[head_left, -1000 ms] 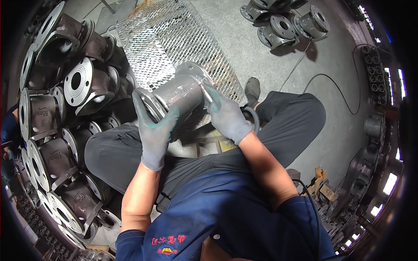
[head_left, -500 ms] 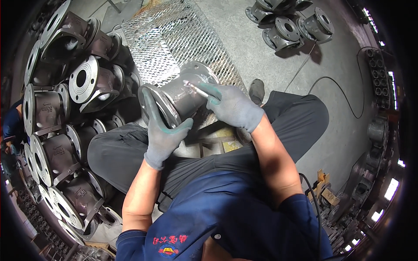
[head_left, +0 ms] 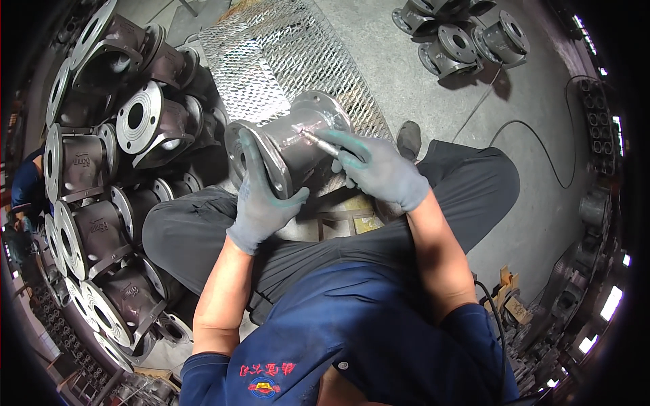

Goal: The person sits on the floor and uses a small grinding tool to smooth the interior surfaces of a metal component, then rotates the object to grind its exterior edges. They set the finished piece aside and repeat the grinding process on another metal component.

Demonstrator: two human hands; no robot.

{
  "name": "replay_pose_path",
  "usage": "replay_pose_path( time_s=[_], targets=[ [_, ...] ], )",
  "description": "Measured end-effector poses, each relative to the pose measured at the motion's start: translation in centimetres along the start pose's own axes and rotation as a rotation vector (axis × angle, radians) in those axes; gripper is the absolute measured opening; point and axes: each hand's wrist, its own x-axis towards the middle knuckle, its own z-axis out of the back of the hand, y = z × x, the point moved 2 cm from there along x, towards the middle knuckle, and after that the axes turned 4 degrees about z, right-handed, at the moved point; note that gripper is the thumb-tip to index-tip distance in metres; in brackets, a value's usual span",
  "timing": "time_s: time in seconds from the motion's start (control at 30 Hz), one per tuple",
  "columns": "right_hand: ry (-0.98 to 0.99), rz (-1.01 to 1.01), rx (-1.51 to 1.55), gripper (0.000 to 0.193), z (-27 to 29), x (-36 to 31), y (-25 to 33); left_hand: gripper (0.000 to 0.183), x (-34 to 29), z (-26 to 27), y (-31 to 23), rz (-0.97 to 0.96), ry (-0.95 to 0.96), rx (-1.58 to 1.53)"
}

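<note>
A dark grey flanged metal casting [head_left: 288,149] lies on its side between my knees, a round flange at each end. My left hand [head_left: 265,208], in a grey-green glove, grips the rim of its left flange, fingers spread along the face. In my gloved right hand [head_left: 386,170] is a slim, pen-shaped metal tool [head_left: 323,144]. Its tip meets the shiny, scraped patch on the casting's middle. The tool's exact kind cannot be made out.
Similar flanged castings [head_left: 87,162] are stacked at the left, and more castings [head_left: 450,51] stand at the far right. Ahead lies a metal mesh panel [head_left: 318,51]. A black cable [head_left: 525,123] curves over the floor at right. Another person [head_left: 28,179] is at the far left.
The whole view has shifted slightly, with the scene now further right. My right hand has turned the pen-shaped tool a little, its tip still on the casting. The left hand keeps its grip.
</note>
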Motion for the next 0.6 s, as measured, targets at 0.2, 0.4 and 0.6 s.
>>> replay_pose_path(
  time_s=[0.2, 0.4, 0.6],
  targets=[
    [-0.003, 0.123, 0.263, 0.066, -1.9, -3.0, -0.8, 0.145, 0.3, 0.4, -0.9, 0.017, 0.011, -0.043],
    [-0.056, 0.185, 0.230, 0.057, -3.8, -4.1, -0.3, 0.143, 0.1, 0.5, -0.9, 0.042, 0.031, -0.082],
    [0.020, 0.100, 0.337, 0.055, -4.2, -3.9, 0.9, 0.142, -0.1, 0.4, -0.5, -0.020, -0.015, 0.010]
  ],
)
